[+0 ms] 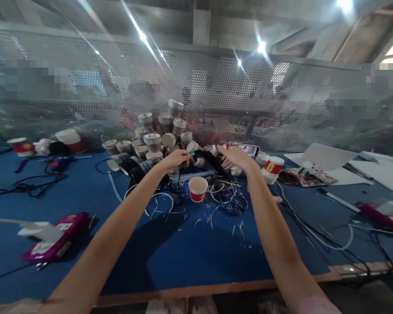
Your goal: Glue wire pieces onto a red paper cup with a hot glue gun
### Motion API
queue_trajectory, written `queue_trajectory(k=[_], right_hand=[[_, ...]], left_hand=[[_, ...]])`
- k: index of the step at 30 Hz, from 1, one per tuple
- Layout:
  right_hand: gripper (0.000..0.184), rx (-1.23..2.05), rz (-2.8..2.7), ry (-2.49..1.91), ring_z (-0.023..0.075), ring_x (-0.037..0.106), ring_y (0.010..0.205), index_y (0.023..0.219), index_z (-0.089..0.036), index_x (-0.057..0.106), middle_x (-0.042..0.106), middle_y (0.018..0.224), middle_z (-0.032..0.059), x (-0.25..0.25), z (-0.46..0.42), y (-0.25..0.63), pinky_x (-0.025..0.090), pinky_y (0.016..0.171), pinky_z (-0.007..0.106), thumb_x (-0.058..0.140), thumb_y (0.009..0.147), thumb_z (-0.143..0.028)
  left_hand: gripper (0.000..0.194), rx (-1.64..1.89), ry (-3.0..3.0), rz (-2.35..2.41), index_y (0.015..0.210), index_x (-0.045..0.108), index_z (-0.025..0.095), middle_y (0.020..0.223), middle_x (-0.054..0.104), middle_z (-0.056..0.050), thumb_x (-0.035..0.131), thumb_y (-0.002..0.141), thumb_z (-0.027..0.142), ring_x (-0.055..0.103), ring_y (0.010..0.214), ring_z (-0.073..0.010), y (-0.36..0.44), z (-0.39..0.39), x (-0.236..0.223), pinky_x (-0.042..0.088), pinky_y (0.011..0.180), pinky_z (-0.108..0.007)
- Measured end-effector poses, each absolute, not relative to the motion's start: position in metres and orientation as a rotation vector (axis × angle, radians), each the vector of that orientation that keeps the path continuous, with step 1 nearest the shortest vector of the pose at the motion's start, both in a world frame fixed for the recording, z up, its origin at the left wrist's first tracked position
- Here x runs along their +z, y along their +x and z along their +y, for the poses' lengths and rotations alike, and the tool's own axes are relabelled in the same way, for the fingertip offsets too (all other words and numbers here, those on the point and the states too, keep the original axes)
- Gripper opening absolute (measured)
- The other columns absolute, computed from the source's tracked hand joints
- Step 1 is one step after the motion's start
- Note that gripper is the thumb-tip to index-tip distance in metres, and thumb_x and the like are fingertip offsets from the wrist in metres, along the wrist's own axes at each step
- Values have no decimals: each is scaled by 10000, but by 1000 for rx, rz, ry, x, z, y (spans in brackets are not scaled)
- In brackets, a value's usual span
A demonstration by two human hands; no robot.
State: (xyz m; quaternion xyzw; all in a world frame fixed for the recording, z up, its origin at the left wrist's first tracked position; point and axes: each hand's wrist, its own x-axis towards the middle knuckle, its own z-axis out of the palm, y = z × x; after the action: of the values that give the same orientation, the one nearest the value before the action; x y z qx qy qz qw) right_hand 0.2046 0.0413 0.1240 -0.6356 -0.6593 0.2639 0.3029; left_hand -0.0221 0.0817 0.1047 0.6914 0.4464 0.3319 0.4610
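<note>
I am stretching both arms over the blue tabletop (196, 253), and my hands are working close together near its far side. My left hand (180, 159) is bringing its thumb and fingers together, pinching a small teal piece (192, 155); blur is hiding its exact shape. My right hand (233, 157) is keeping its fingers apart, palm turned down, beside a black, soft-looking bundle (212, 161) that is lying between my hands. I cannot tell whether those fingers are touching it. A pink cuff (316, 305) is showing at the lower end of my right forearm.

Just nearer to me than the bundle, a white paper cup (198, 185) with a red band is standing upright. To its right, a dark blue coil of cord (235, 204) is lying among thin white offcuts (240, 229). Behind my left hand, many pale cups (152, 140) are piling up against the perforated screen (216, 91), some upright and some tipped over. A phone (249, 149) with a lit screen is resting behind my right hand, and a red-banded cup (274, 165) is sitting to the right of that hand. Farther out, a purple power strip (63, 237) is lying on the left, and a purple block (380, 216) on the right.
</note>
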Motion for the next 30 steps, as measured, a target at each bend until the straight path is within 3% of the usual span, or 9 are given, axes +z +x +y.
queue_trajectory(k=[4,8,12,15,18,20,22,25,30], right_hand=[[301,390,-2125,-1951,238,607,798,920,-93,585,647,889,156,104,-4,203,427,670,278,532,734,-323],[497,330,-2213,-2139,340,530,1014,1039,-28,548,582,1062,243,57,-36,201,402,805,342,641,592,-224],[671,241,-2111,-2211,398,458,1098,1155,38,456,474,1186,307,35,-46,207,357,874,416,645,553,-190],[602,337,-2089,-2174,357,525,1030,1105,-11,521,558,1106,261,31,-40,211,402,813,365,650,557,-226],[311,502,-2040,-2119,283,605,862,903,-114,632,657,893,162,30,-28,218,429,685,306,596,642,-279],[169,608,-1999,-2058,238,615,763,733,-147,649,657,731,104,33,-23,226,423,631,281,551,689,-278],[178,739,-1958,-1985,191,593,627,621,-146,629,605,575,53,38,-23,236,415,562,261,540,699,-279],[211,911,-1876,-1831,136,547,523,684,-135,621,547,514,7,50,-29,248,416,510,237,513,727,-311],[279,1475,-1295,-1157,103,552,499,851,-162,561,605,693,10,63,-32,243,414,439,206,660,657,-337]], left_hand=[[129,898,1632,1083,589,599,139,526,521,18,632,687,215,427,474,-67,-28,85,104,307,461,-186],[129,1049,1529,1035,632,567,152,660,567,12,642,684,244,492,609,-79,-29,88,103,376,552,-177],[173,1137,1415,956,627,536,146,675,579,-2,658,683,255,538,672,-101,-27,93,100,420,617,-202],[170,1151,1330,879,647,519,143,759,622,-41,630,724,248,583,724,-124,-28,94,101,459,658,-239],[136,1121,1260,829,680,518,139,825,648,-79,605,751,214,619,719,-144,-29,94,103,493,655,-277],[121,1108,1229,804,687,514,137,856,656,-93,590,763,193,635,702,-151,-31,94,103,508,646,-290],[122,1112,1210,779,683,507,137,883,658,-95,575,774,181,644,699,-153,-32,94,102,516,649,-294],[128,1129,1189,749,685,502,139,907,657,-86,575,778,189,653,714,-156,-33,96,101,523,664,-304],[131,1147,1175,723,710,502,152,934,653,-61,595,771,222,653,739,-158,-31,97,99,526,670,-315]])
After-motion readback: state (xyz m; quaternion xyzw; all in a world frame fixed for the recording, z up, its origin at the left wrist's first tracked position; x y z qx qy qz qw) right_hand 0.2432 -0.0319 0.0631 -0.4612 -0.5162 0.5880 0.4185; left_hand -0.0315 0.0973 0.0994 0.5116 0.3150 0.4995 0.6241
